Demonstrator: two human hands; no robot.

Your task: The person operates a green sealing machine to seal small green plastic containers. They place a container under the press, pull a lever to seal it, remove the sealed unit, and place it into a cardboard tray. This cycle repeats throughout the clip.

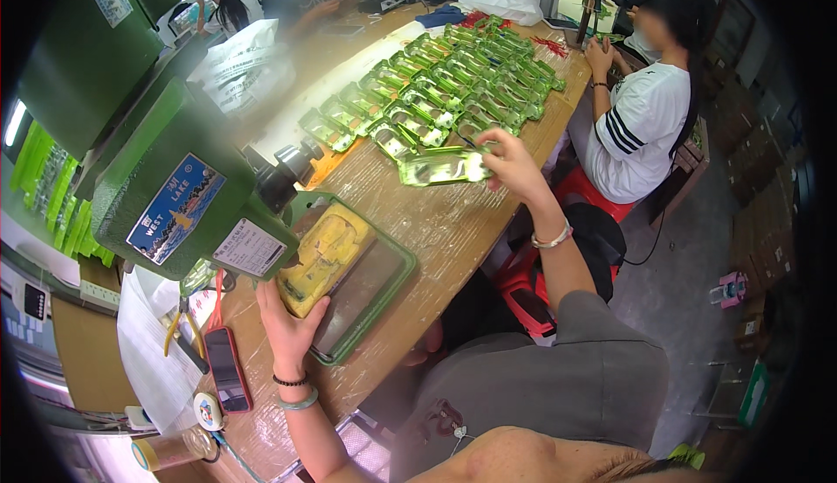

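Observation:
My left hand [292,326] grips the near end of a yellow block [336,252], its thumb along the side and its other fingers partly hidden under the machine head. A dark, worn outline marks the block's top. It lies in a green-rimmed tray [397,287] below the green machine head [187,195]. Reached forward, my right hand [513,165] pinches the right end of a bright green plastic piece [443,167] with a pale, shiny middle. That piece is at the near edge of rows of similar green pieces [436,91].
A pair of pliers [185,326], a red-edged phone [227,370] and a round white case [207,411] lie left of the tray. White plastic bags [244,69] stand beyond the machine. At the table's right side a co-worker [649,108] sits on a red stool.

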